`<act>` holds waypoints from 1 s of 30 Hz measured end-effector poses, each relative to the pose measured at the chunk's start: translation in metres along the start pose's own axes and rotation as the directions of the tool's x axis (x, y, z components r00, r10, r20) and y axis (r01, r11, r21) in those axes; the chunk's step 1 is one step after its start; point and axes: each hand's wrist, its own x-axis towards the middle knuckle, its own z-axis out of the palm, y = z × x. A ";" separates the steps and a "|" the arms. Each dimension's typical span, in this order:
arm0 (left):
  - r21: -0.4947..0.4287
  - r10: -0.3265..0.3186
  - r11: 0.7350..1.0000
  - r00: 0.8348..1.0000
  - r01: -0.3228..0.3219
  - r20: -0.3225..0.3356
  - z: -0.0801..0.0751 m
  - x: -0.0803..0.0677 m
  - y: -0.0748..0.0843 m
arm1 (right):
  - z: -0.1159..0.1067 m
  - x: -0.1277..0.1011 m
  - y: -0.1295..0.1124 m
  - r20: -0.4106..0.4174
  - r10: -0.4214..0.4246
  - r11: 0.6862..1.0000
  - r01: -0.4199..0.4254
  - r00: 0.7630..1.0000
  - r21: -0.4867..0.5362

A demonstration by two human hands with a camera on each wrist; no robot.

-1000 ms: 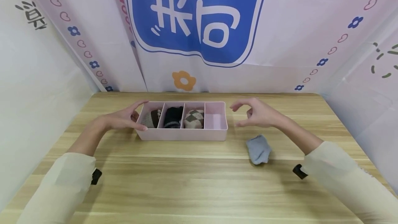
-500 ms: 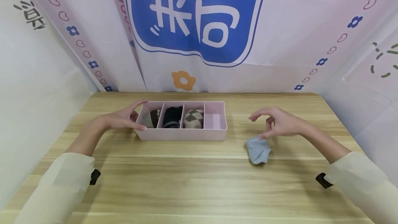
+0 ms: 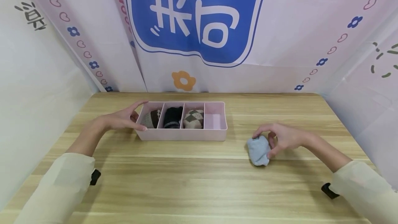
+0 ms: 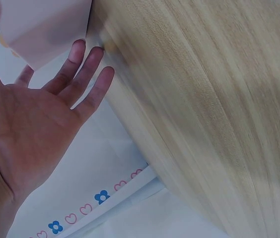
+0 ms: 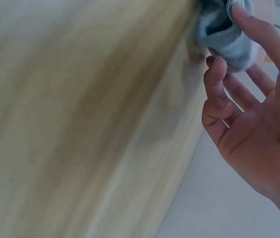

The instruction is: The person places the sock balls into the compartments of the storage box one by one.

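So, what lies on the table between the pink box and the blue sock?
Nothing: in the head view only bare wooden table lies between the pink box and the blue sock, which the right hand holds.

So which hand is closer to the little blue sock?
Right. The right hand pinches the blue sock on the table; the left hand rests far off at the pink box.

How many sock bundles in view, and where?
4. Three sit in the pink organizer: grey-brown bundle in the leftmost compartment, dark striped bundle second, argyle bundle third. The light blue bundle lies on the table under the right hand.
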 end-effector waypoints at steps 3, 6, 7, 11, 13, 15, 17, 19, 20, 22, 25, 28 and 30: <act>0.002 0.001 1.000 1.000 -0.001 0.002 0.000 0.000 -0.001 | 0.003 0.000 0.004 -0.014 0.008 1.000 -0.008 1.000 -0.005; 0.002 -0.001 1.000 1.000 0.001 0.002 0.000 0.000 0.000 | 0.005 0.001 0.006 -0.036 0.000 1.000 -0.001 0.999 -0.014; 0.002 -0.001 1.000 1.000 0.001 0.002 0.000 0.000 0.000 | 0.006 0.001 0.007 -0.041 -0.003 1.000 0.002 0.999 -0.013; 0.001 0.000 1.000 1.000 0.000 0.003 0.000 0.000 0.000 | 0.006 0.001 0.009 -0.059 -0.024 1.000 0.023 0.998 -0.019; 0.002 -0.001 1.000 1.000 0.001 0.004 0.000 0.000 0.000 | 0.005 0.002 0.009 -0.066 -0.039 0.999 0.037 0.997 -0.019; 0.005 -0.003 1.000 1.000 0.003 0.004 0.000 0.000 0.000 | 0.004 0.002 0.009 -0.071 -0.054 0.998 0.052 0.996 -0.022; 0.008 -0.008 1.000 1.000 0.008 0.006 0.000 0.000 0.000 | 0.004 0.003 0.008 -0.071 -0.065 0.998 0.064 0.995 -0.019; 0.008 -0.010 1.000 1.000 0.010 0.008 0.000 0.001 0.000 | 0.004 0.003 0.008 -0.068 -0.072 0.997 0.071 0.995 -0.015; 0.009 -0.011 1.000 1.000 0.011 0.008 0.000 0.001 -0.001 | 0.004 0.004 0.008 -0.066 -0.071 0.997 0.071 0.995 -0.015; 0.008 -0.012 1.000 1.000 0.012 0.010 0.000 0.001 -0.001 | 0.004 0.004 0.008 -0.065 -0.074 0.997 0.073 0.995 -0.015; 0.006 -0.008 1.000 1.000 0.007 0.008 0.000 0.001 -0.001 | 0.004 0.004 0.007 -0.066 -0.075 0.997 0.074 0.995 -0.016; 0.005 -0.004 1.000 1.000 0.004 0.005 0.000 0.001 -0.001 | 0.004 0.004 0.007 -0.070 -0.082 0.997 0.081 0.994 -0.017; 0.006 -0.003 1.000 1.000 0.003 0.004 0.000 0.001 -0.001 | 0.004 0.005 0.006 -0.073 -0.087 0.996 0.086 0.994 -0.016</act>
